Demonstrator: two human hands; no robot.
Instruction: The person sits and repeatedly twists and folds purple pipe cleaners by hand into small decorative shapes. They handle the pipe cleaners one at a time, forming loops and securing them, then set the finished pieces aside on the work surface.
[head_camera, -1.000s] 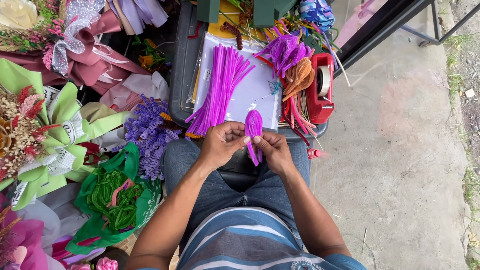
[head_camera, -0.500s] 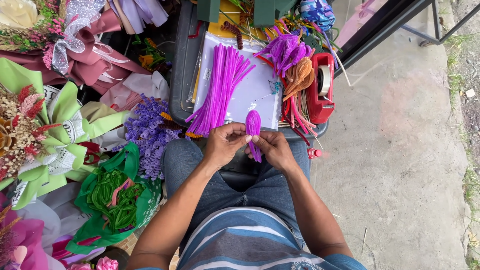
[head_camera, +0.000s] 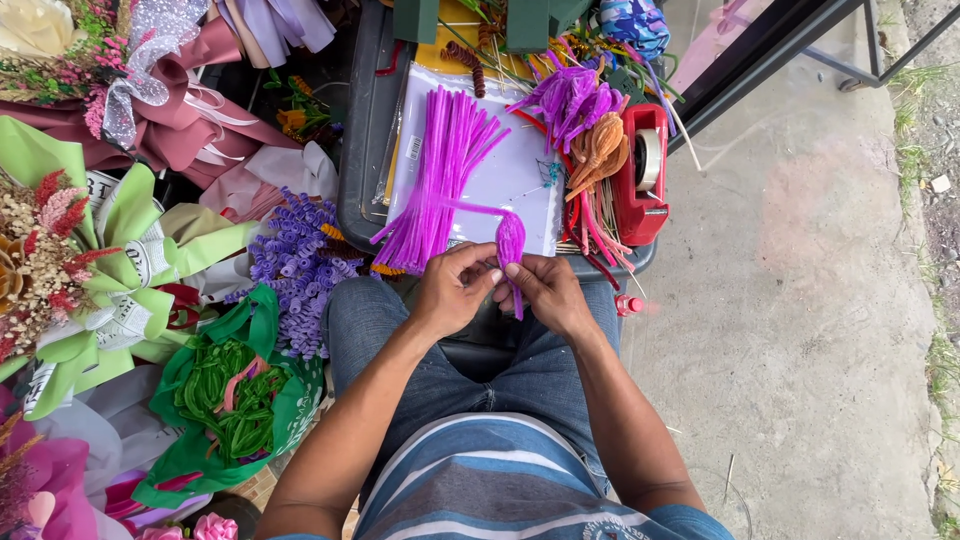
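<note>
Both of my hands meet over my knees on a purple pipe-cleaner petal (head_camera: 510, 243), a flat loop shape with a stem hanging down. My left hand (head_camera: 452, 288) pinches its lower left side. My right hand (head_camera: 549, 290) grips the stem and lower right side. Just beyond lies a bundle of straight purple pipe cleaners (head_camera: 441, 178) on a white sheet in a dark tray (head_camera: 361, 140).
A red tape dispenser (head_camera: 640, 172), finished purple and orange pipe-cleaner flowers (head_camera: 573, 103) sit at the tray's right. At left are a green bag of green pipe cleaners (head_camera: 228, 398), lavender curled stems (head_camera: 297, 262) and wrapped bouquets (head_camera: 85, 258). Concrete floor lies to the right.
My hands have stayed in place, with small finger shifts on the purple petal. Nothing else has moved.
</note>
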